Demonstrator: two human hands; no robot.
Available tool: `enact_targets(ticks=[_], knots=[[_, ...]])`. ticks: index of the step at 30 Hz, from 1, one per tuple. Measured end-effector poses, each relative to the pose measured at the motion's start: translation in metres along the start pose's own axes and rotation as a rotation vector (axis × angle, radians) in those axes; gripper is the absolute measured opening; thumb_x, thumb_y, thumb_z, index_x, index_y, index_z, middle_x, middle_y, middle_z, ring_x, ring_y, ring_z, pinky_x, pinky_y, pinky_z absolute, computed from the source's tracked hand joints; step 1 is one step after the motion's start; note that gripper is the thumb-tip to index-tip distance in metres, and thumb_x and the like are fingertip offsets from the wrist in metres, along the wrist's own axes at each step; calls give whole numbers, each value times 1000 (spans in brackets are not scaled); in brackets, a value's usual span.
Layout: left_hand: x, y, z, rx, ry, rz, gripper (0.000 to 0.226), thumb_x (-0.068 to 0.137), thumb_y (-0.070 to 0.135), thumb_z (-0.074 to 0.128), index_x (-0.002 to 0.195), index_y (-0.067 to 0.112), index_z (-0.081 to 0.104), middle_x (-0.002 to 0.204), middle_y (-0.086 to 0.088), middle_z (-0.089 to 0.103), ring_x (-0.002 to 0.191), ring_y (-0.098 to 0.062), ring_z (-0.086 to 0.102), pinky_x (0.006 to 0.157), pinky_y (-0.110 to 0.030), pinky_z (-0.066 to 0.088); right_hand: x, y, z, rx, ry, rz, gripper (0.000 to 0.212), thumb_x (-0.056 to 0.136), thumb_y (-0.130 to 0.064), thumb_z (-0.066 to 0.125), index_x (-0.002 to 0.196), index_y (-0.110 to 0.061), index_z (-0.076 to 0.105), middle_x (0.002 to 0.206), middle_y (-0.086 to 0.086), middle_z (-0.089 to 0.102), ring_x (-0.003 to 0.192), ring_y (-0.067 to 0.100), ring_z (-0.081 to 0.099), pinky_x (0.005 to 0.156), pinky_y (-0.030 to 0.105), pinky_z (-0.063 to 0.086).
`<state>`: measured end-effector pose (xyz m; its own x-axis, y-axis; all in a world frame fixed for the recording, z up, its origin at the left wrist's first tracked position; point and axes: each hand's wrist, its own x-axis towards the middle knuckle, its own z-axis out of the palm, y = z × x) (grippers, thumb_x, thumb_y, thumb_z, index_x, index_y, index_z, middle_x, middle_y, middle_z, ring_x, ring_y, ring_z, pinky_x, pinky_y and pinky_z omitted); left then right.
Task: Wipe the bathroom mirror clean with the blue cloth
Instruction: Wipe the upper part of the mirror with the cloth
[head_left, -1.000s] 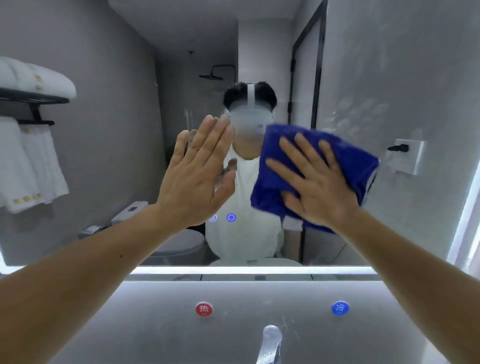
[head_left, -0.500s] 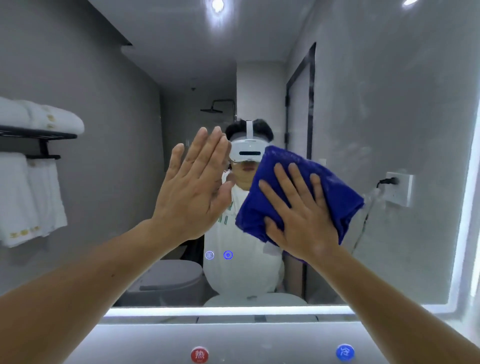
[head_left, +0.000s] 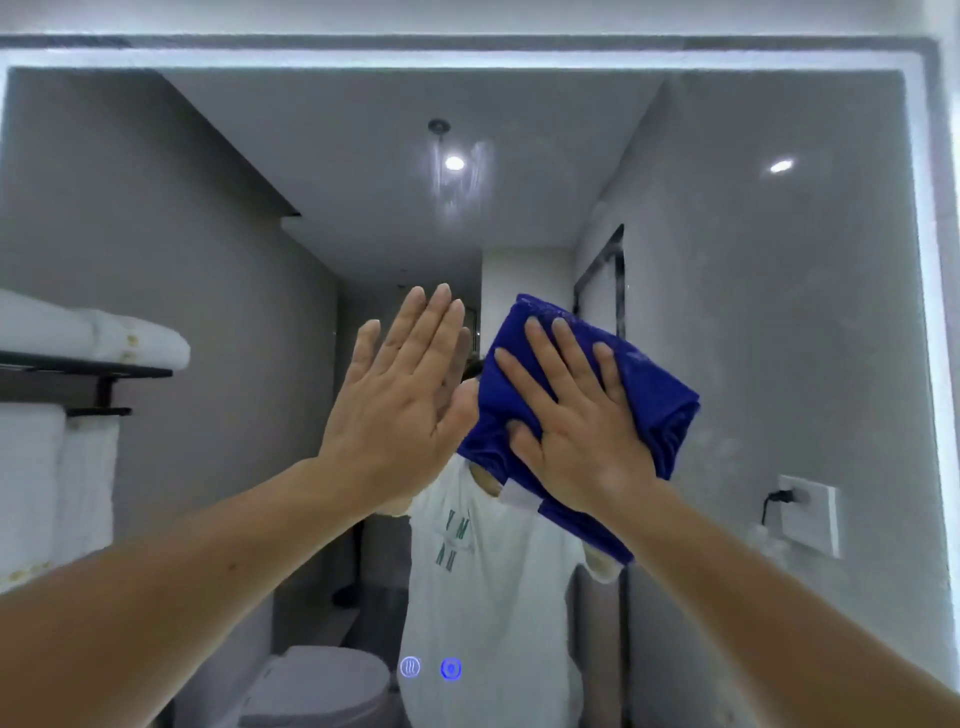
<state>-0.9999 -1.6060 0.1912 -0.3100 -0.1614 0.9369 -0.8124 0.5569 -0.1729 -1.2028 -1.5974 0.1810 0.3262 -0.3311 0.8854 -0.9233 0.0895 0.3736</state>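
The bathroom mirror (head_left: 753, 338) fills the view, framed by a lit white strip along its top and right edge. My right hand (head_left: 576, 426) lies flat with spread fingers on the folded blue cloth (head_left: 654, 400), pressing it against the glass at the centre. My left hand (head_left: 400, 405) is raised beside it, fingers straight and together, palm toward the glass; I cannot tell whether it touches. Faint smears show on the right part of the mirror.
Two blue touch icons (head_left: 431, 667) glow low on the glass. In the reflection: white towels on a black rack (head_left: 93, 374) at left, a wall socket (head_left: 810, 512) at right, a toilet (head_left: 317, 686) at the bottom, and a person in a white shirt.
My view has tilted up: the sink, tap and lower mirror edge dropped out and the top edge came in. Both hands and the cloth have risen higher on the glass.
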Motion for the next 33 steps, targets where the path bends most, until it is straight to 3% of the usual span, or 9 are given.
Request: enact_targets(ticks=[7, 16, 22, 28, 33], knots=[[50, -20, -34, 38, 60, 49, 67, 92, 54, 4, 151, 25, -5, 162, 12, -9, 147, 0, -19, 121, -31, -12, 109, 33, -21, -21, 61, 90, 63, 95, -49, 15, 153, -33, -2, 161, -3, -17, 146, 17, -22, 112, 40, -24], [90, -57, -60, 111, 28, 72, 70, 87, 62, -6, 150, 34, -17, 156, 20, -26, 138, 8, -33, 120, -31, -16, 200, 72, -44, 6, 101, 169, 60, 100, -49, 17, 153, -34, -8, 160, -4, -22, 146, 16, -23, 113, 39, -18], [150, -74, -87, 84, 39, -9, 68, 95, 58, 4, 155, 30, -12, 160, 17, -21, 144, 2, -25, 119, -30, -14, 251, 88, -69, 50, 55, 230, 60, 101, -49, 17, 153, -34, -8, 160, -2, -21, 146, 18, -21, 115, 43, -14], [156, -95, -92, 47, 69, -43, 64, 100, 53, 15, 156, 31, -9, 161, 18, -17, 144, 3, -22, 121, -31, -11, 296, 80, -81, 43, 48, 318, 64, 98, -50, 15, 154, -29, -7, 161, 3, -17, 147, 22, -20, 115, 49, -12], [154, -94, -85, 21, 107, -48, 76, 88, 59, 6, 156, 30, -8, 161, 17, -16, 143, 4, -23, 119, -30, -12, 289, 69, -73, -45, 91, 179, 67, 97, -56, 14, 154, -29, -8, 161, 2, -18, 147, 22, -18, 115, 48, -12]])
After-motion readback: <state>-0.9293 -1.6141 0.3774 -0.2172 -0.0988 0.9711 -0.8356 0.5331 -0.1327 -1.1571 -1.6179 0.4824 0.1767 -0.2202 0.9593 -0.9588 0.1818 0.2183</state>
